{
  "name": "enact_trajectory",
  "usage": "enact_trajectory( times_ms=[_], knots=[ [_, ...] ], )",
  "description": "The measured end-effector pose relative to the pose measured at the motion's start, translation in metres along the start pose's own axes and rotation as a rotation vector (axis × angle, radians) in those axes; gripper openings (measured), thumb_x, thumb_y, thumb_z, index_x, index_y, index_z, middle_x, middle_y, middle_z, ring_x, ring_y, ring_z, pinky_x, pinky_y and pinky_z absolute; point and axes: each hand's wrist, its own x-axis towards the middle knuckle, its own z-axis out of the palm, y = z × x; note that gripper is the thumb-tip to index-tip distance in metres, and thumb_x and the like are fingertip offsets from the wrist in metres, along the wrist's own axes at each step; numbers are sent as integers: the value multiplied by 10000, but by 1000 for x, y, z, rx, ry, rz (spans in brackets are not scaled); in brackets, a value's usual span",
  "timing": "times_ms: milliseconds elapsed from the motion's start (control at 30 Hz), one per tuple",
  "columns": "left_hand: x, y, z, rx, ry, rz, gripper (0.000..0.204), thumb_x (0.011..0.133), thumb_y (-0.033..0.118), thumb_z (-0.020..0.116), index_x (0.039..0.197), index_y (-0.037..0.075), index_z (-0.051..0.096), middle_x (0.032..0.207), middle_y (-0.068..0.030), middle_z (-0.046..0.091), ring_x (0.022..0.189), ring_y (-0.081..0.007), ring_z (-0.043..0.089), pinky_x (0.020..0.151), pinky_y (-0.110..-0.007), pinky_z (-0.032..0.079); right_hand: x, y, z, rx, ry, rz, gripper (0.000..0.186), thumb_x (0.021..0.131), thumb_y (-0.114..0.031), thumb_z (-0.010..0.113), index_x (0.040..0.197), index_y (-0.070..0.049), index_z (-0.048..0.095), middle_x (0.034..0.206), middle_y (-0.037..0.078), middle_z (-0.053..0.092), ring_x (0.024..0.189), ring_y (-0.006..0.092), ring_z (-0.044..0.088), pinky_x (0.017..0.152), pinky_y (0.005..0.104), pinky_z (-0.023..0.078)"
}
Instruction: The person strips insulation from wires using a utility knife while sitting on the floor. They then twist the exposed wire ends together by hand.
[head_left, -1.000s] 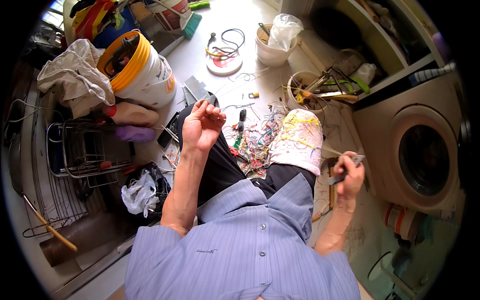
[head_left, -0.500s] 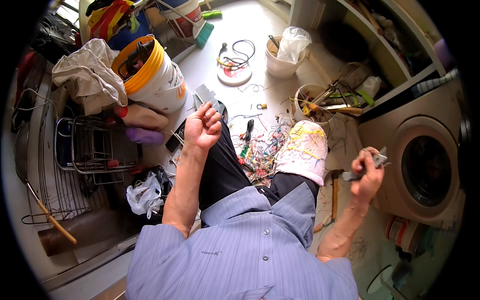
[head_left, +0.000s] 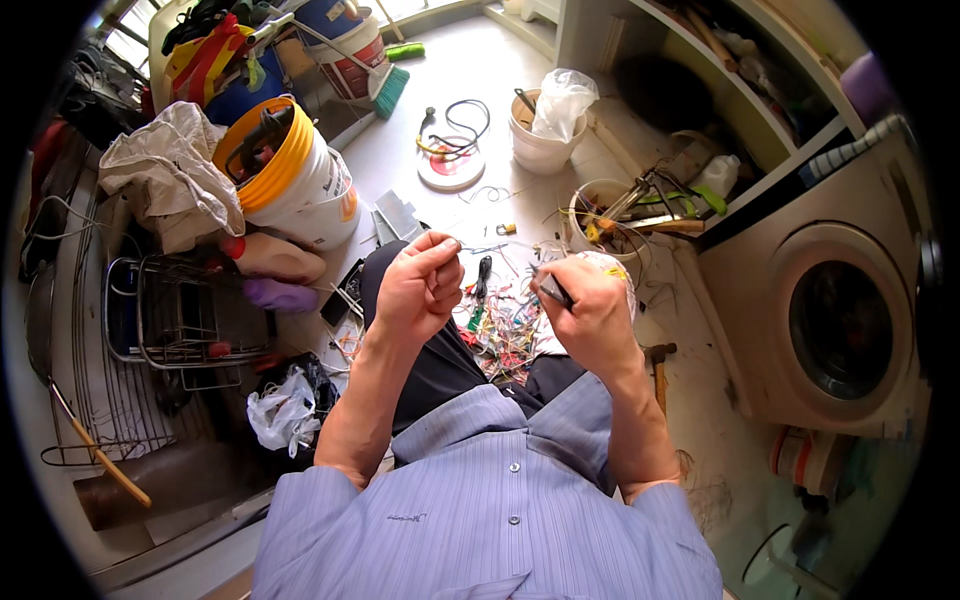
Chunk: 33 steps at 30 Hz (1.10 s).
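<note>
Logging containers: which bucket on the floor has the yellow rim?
The big white bucket left of the left hand; the smaller white tub holds a plastic bag, its rim plain white.

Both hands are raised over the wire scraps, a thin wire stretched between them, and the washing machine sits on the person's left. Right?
Not quite. The head view shows the washing machine on the person's right. The rest holds: left hand, right hand, wire, scraps.

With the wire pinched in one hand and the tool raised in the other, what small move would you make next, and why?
Probably bring the tool in the right hand onto the free end of the thin wire. The left hand pinches that wire at its fingertips, the wire runs across toward the right hand, and the tool's tip sits just short of it, above the pile of coloured wire scraps.
</note>
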Motion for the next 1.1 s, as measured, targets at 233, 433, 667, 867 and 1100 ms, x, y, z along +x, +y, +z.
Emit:
enact_trajectory(
  times_ms=[233, 433, 667, 867, 1100],
  knots=[
    [-10, -20, 25, 65, -24, -79, 68, 1005, 90, 543, 963, 49, 577, 604, 35, 395, 449, -40, 314, 389, -196, 238, 12, 2, 21, 41, 170, -176, 271, 762, -44, 795, 1013, -25, 693, 958, 123, 679, 804, 287, 677, 713, 356, 536],
    [-13, -29, 31, 186, 2, -48, 55, 982, 84, 598, 990, 29, 606, 616, 30, 475, 463, -30, 378, 398, -176, 284, -1, 21, 28, 305, 35, -17, 152, 824, -57, 743, 960, -10, 694, 756, 115, 663, 673, 236, 652, 617, 329, 503],
    [-16, -42, 31, 415, 40, 7, 93, 954, 73, 637, 1008, 0, 659, 676, 37, 551, 472, -7, 385, 408, -178, 265, -16, 34, 19, 1025, -170, 492, 130, 959, -128, 636, 972, -12, 694, 727, 7, 657, 540, 21, 467, 478, 196, 332],
    [-18, -54, 34, 575, 56, 25, 164, 932, 97, 679, 1064, 0, 689, 727, 52, 598, 535, 21, 402, 463, -159, 272, -27, 45, 25, 1047, -172, 523, 121, 947, -107, 631, 949, -4, 696, 720, 15, 652, 541, 24, 474, 473, 196, 337],
    [-17, -58, 27, 350, 87, -127, 100, 942, 92, 663, 994, 8, 674, 633, 71, 514, 478, 3, 359, 422, -184, 241, -29, 43, 24, 678, -195, 508, 94, 866, -63, 649, 896, 4, 708, 741, 19, 659, 674, 80, 578, 622, 247, 458]
  ],
)
